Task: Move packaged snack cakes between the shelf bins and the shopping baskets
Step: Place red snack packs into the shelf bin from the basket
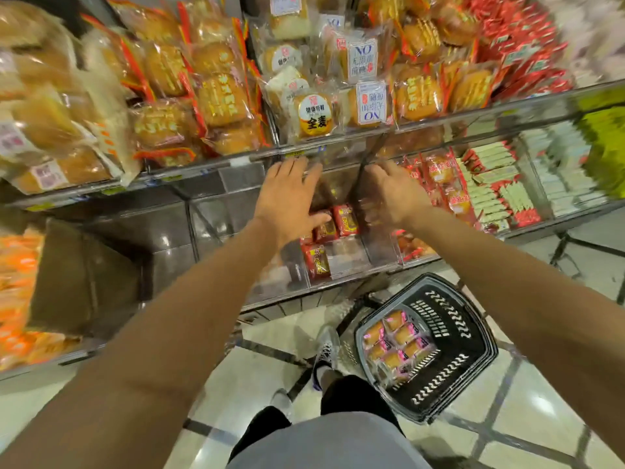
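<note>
Both my hands reach into a clear plastic shelf bin [348, 265] on the lower shelf. My left hand [289, 194] is spread with straight fingers above a few red-wrapped snack cakes [345, 220] at the back of the bin. Blurred, my right hand [389, 191] hovers just right of them with fingers extended, holding nothing. Another red-wrapped cake [317, 262] lies nearer the bin's front. On the floor at lower right stands a black shopping basket [466, 336] with several pink-and-clear wrapped cakes [395, 340] inside.
The upper shelf [338, 147] is packed with bagged breads and buns. Red and white boxed snacks [497, 184] fill the bins to the right. Left bins hold orange packages [20, 299]. My feet [324, 346] stand on the tiled floor beside the basket.
</note>
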